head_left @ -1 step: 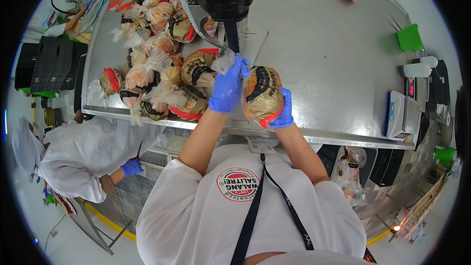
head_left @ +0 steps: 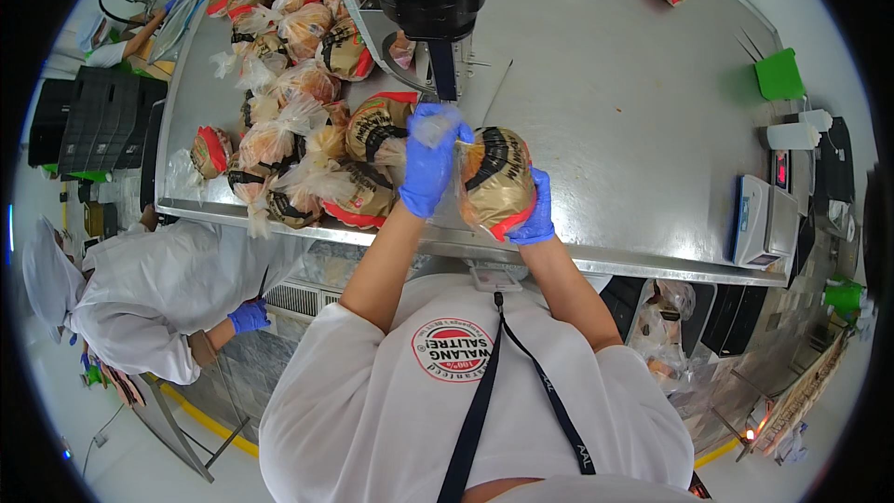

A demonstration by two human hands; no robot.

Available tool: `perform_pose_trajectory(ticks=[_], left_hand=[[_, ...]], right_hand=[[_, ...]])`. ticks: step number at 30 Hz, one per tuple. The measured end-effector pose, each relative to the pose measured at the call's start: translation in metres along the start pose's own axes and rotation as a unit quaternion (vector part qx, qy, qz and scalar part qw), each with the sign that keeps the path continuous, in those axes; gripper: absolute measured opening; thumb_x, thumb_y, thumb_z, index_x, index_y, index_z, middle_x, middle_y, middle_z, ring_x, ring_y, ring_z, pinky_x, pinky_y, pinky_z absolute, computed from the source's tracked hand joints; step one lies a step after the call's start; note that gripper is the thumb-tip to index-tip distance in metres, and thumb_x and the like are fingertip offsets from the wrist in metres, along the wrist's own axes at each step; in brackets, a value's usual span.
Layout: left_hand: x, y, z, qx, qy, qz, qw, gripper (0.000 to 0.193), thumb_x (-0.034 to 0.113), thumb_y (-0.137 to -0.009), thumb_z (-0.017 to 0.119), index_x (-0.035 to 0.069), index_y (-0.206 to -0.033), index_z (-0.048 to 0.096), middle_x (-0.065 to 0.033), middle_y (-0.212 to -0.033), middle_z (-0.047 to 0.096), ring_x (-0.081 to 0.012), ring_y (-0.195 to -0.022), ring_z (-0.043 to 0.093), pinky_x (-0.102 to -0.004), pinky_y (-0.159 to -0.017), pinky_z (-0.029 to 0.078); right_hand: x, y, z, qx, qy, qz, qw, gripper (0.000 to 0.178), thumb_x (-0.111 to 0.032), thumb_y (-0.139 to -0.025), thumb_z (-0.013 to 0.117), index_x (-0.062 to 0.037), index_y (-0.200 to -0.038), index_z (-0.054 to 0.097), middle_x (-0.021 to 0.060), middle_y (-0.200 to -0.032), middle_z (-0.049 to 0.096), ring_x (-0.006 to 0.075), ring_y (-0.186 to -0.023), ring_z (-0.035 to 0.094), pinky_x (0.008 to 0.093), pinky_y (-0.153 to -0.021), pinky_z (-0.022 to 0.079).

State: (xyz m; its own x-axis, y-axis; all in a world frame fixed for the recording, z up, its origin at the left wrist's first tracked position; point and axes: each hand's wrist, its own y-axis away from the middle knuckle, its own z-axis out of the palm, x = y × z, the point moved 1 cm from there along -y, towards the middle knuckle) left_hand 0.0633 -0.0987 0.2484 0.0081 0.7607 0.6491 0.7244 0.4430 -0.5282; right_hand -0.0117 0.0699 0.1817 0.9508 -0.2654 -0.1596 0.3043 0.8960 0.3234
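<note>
Many knotted gold, black and red plastic bags (head_left: 303, 84) lie left of the grip on the brushed-steel table (head_left: 633, 130), as I watch from afar. My blue-gloved left hand (head_left: 428, 168) is closed around the gathered clear neck; its loose film, just now poking out leftward, lies across the fingers, so I judge the neck is being worked round. Just right of that hand sits the rounded gold bag with black print and red edge (head_left: 498, 177), shifted barely leftward; my blue-gloved right hand (head_left: 537, 214) cups its lower right side, fingertips hidden.
</note>
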Motion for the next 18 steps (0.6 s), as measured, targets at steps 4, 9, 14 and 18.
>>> perform_pose_trajectory(ticks=[4, 9, 14, 18], left_hand=[[-0.035, 0.025, -0.001, 0.018, 0.128, -0.167, 0.977, 0.016, 0.012, -0.089, 0.05, 0.001, -0.096, 0.059, -0.0106, -0.083, 0.059, -0.0231, -0.078, 0.058, -0.0294, -0.072, 0.045], [-0.083, 0.018, 0.024, 0.069, 0.163, -0.278, 0.944, 0.025, 0.019, -0.089, 0.05, -0.001, -0.103, 0.058, -0.0148, -0.09, 0.062, -0.0273, -0.083, 0.059, -0.0315, -0.075, 0.045], [-0.103, 0.012, 0.029, 0.081, 0.034, -0.214, 0.973, 0.024, 0.022, -0.087, 0.05, 0.001, -0.097, 0.058, -0.0196, -0.087, 0.061, -0.0366, -0.082, 0.058, -0.0394, -0.07, 0.045], [-0.109, 0.008, 0.032, 0.066, -0.016, -0.198, 0.978, 0.022, 0.022, -0.085, 0.051, 0.002, -0.092, 0.058, -0.0213, -0.082, 0.06, -0.0395, -0.079, 0.058, -0.043, -0.066, 0.044]], right_hand=[[-0.001, -0.018, 0.0, 0.013, 0.014, 0.031, 0.999, 0.053, -0.033, -0.082, 0.053, -0.0034, -0.125, 0.046, 0.0143, -0.119, 0.055, 0.0293, -0.107, 0.054, 0.0418, -0.095, 0.041], [-0.018, -0.056, -0.01, 0.057, 0.05, 0.005, 0.997, 0.051, -0.032, -0.082, 0.054, -0.0013, -0.122, 0.048, 0.0152, -0.117, 0.056, 0.0293, -0.107, 0.054, 0.0404, -0.095, 0.041], [-0.032, -0.076, -0.011, 0.077, 0.072, 0.031, 0.994, 0.05, -0.032, -0.082, 0.053, -0.0011, -0.12, 0.049, 0.0157, -0.115, 0.057, 0.0301, -0.104, 0.056, 0.0416, -0.093, 0.043], [-0.043, -0.089, -0.017, 0.089, 0.095, 0.032, 0.991, 0.049, -0.031, -0.081, 0.053, -0.0009, -0.12, 0.049, 0.0161, -0.115, 0.057, 0.0301, -0.104, 0.056, 0.0413, -0.093, 0.044]])
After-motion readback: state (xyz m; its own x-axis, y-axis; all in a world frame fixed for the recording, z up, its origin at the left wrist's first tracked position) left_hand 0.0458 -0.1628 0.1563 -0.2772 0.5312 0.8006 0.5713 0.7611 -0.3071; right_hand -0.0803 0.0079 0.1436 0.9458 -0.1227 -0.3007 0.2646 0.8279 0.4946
